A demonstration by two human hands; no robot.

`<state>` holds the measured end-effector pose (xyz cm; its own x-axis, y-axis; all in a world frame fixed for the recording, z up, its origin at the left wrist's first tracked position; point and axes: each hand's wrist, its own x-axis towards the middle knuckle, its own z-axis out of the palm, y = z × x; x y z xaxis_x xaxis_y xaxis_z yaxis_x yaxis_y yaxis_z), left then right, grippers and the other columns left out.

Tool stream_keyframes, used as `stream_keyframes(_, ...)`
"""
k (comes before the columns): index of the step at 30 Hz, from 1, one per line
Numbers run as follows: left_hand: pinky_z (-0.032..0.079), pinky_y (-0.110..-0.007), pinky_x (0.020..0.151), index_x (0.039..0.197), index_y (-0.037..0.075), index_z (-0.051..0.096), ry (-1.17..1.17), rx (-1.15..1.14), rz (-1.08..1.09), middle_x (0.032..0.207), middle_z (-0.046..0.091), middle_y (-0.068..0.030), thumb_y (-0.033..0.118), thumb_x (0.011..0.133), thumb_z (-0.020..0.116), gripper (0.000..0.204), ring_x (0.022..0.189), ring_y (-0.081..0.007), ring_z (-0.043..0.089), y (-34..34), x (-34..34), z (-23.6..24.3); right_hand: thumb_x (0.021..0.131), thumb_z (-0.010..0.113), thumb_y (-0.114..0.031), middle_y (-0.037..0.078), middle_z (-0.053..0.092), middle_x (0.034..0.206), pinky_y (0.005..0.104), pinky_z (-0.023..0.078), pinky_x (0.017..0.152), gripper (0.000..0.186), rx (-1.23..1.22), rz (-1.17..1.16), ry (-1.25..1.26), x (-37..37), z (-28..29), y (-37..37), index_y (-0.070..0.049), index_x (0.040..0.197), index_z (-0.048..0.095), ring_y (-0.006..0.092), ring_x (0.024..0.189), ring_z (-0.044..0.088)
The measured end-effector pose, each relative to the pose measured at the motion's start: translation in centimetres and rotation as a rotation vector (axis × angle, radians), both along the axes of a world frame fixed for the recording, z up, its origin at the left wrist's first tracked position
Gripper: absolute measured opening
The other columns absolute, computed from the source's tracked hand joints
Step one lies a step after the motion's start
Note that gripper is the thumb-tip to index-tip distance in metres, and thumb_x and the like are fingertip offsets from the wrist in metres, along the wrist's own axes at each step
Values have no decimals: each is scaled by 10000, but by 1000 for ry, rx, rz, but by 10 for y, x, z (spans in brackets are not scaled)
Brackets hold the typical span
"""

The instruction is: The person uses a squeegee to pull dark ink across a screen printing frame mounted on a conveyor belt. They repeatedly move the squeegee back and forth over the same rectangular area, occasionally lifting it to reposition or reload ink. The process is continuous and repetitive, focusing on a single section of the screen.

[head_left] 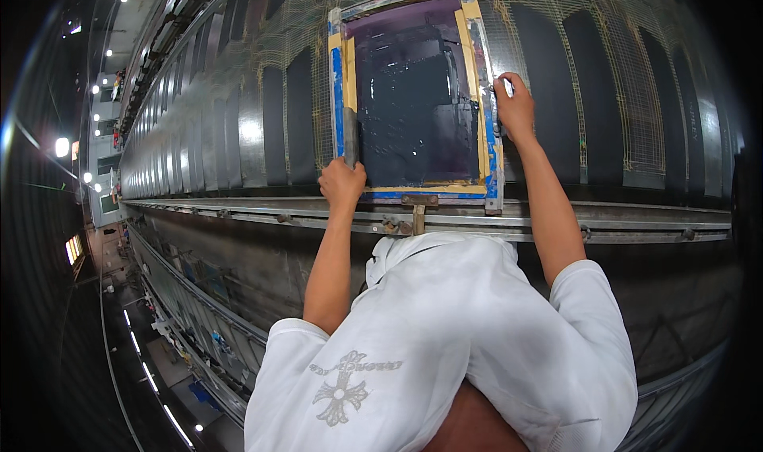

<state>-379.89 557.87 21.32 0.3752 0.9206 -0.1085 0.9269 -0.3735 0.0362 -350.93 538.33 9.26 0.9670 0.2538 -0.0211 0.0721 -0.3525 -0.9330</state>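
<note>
Gripping the squeegee (350, 138) in a closed left hand (342, 183), right hand (515, 106) clasps the screen frame (486, 102) rail; looks rigid, ink-slick, best held by edges.

A single head-worn fisheye view looks steeply down over the person's white-shirted back (445, 349) toward the long counter (238, 134) of dark panels, close to the blue-and-yellow taped printing frame (413, 94) (straight rails bend near the rim).

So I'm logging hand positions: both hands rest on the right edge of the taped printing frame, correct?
Not quite. In the head view only the right hand is on the frame's right edge; the left hand is at its lower left corner.
</note>
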Motion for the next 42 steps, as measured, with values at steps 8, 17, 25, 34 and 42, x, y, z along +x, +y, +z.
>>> stream_keyframes(8,575,-560,843,944,-21,753,-155,-122,-135,858,734,-290,291,842,744,329,874,-491,725,-57,51,0,975,690,-321,162,746,1103,396,517,913,288,-33,0,64,5,-8,3,-108,1169,691,344,1060,705)
stream_keyframes(17,515,-422,784,1022,110,749,-310,-234,-1047,958,725,-43,176,783,825,259,892,-276,646,42,58,21,960,687,-332,201,743,1077,440,528,911,275,-136,-33,-8,3,8,4,-131,1147,693,429,1057,694)
stream_keyframes(25,553,-412,792,1026,113,733,-453,-217,-1320,994,741,-62,41,693,830,354,921,-305,687,131,141,-3,927,730,-399,192,723,1186,476,526,961,362,-769,175,12,18,74,9,-122,1161,723,397,1144,662)
stream_keyframes(34,541,-464,753,926,126,763,-462,-375,-1158,860,726,-120,202,782,814,170,854,-363,694,184,217,-12,824,822,-392,186,743,1006,484,536,900,395,-592,808,-411,76,122,151,-72,1043,750,397,1007,697)
stream_keyframes(42,536,-459,732,920,145,777,-473,-293,-1064,887,738,-113,168,759,801,165,838,-369,692,162,179,-39,758,848,-255,177,728,826,498,538,840,235,-615,868,-549,51,79,148,-80,869,738,394,841,705)
